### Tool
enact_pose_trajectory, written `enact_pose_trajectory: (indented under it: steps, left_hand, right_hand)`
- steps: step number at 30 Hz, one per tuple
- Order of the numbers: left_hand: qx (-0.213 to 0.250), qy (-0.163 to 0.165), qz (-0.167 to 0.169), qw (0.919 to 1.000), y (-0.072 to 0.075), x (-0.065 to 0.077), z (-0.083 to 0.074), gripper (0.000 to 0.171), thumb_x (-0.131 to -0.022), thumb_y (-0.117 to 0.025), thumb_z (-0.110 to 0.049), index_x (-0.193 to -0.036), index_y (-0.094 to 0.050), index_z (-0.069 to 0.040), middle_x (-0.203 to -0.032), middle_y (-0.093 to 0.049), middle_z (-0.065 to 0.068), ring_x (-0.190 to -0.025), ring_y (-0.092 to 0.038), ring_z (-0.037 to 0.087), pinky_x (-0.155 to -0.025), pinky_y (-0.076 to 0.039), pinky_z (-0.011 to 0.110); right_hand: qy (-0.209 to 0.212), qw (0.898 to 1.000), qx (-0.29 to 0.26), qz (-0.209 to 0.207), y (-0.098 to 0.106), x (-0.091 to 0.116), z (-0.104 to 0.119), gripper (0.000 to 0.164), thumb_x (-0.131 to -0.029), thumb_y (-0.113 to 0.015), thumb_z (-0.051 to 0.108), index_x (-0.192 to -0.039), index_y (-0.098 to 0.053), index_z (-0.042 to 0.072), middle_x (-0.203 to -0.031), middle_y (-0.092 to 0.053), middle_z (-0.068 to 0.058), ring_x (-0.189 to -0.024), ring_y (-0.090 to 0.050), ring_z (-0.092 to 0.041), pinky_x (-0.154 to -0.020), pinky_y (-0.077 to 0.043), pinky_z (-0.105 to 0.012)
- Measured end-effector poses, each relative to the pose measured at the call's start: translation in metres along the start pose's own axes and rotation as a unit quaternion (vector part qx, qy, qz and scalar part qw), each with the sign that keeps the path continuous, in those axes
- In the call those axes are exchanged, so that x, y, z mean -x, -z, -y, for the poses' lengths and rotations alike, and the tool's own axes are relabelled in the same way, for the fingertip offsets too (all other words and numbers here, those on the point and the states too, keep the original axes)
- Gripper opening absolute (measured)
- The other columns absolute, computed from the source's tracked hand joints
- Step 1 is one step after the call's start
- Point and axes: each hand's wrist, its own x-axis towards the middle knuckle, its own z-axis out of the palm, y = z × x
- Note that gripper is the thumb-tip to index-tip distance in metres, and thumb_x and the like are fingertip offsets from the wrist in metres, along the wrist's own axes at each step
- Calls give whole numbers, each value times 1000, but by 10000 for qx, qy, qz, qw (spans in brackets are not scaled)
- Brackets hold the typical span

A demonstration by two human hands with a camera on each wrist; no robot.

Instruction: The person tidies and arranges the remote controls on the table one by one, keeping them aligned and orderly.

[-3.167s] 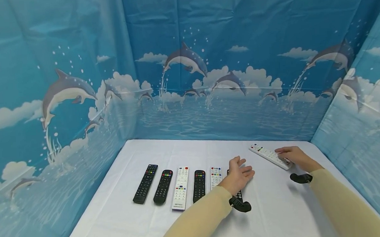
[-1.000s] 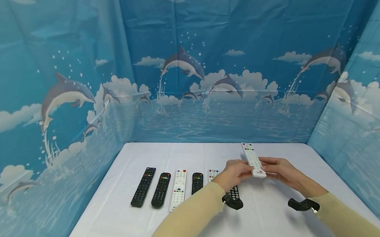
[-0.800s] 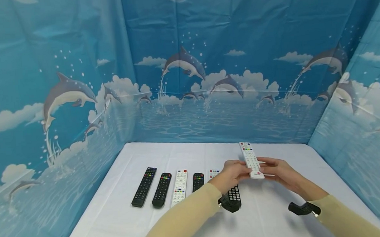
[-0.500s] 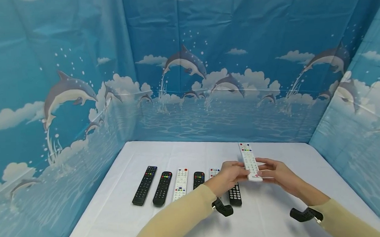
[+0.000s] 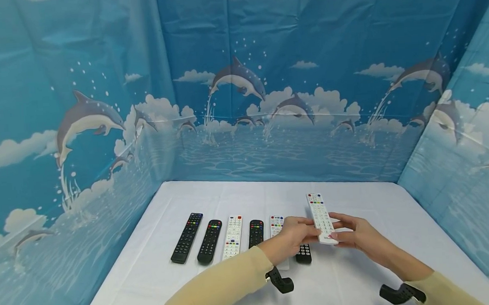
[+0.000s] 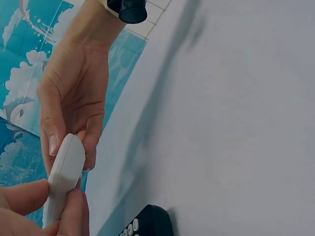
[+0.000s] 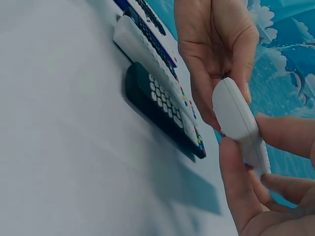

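Observation:
Both hands hold a white remote control [image 5: 320,215] above the right part of the table, its button side up and its far end pointing away. My left hand [image 5: 292,237] pinches the near end from the left, and my right hand [image 5: 362,234] grips the same end from the right. In the left wrist view, the remote's edge shows between the two hands. Just below the left hand lies a black remote [image 5: 304,254], partly hidden by it. Beside that one, a second white remote [image 5: 276,224] is partly covered by the left hand and forearm.
Further left along the row lie a black remote [image 5: 255,232], another white remote [image 5: 232,236] and two more black ones. A white cloth covers the table [image 5: 359,280]. Blue dolphin-print curtains [image 5: 269,156] stand around the back and sides.
The white remote lay at the back right under the right hand, with the left hand open. Both hands then lifted it leftward; over the last second they have drawn it nearer the person.

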Motion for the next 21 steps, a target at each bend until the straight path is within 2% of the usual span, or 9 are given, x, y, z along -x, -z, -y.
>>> enact_pose_trajectory:
  steps: [10, 16, 21]
  left_hand:
    - [-144, -18, -135, 9998, -3, 17, 12, 23, -85, -72, 9, -108, -69, 7, -94, -72, 14, -88, -74, 28, -78, -60, 38]
    - [-336, 156, -166, 9992, -3, 23, 16, 20, -85, -74, 6, -105, -70, 6, -90, -72, 14, -85, -74, 26, -77, -60, 36]
    - [-308, 329, -73, 9990, -1, 26, 19, 18, -85, -73, 9, -103, -70, 7, -88, -73, 15, -84, -74, 29, -75, -61, 36]
  right_hand:
    - [-367, 9990, -236, -50, -7, 18, -7, 85, -92, -76, 23, -158, -26, 4, -135, -50, -21, -107, -64, -25, -89, -57, -43]
    - [-541, 9972, -489, 192, -4, 22, -14, 81, -97, -70, 25, -158, -23, -1, -131, -54, -19, -107, -63, -24, -90, -57, -42]
    - [-738, 9947, -677, 227, -6, 25, -19, 83, -95, -71, 26, -157, -23, -3, -129, -59, -15, -105, -65, -24, -89, -57, -40]
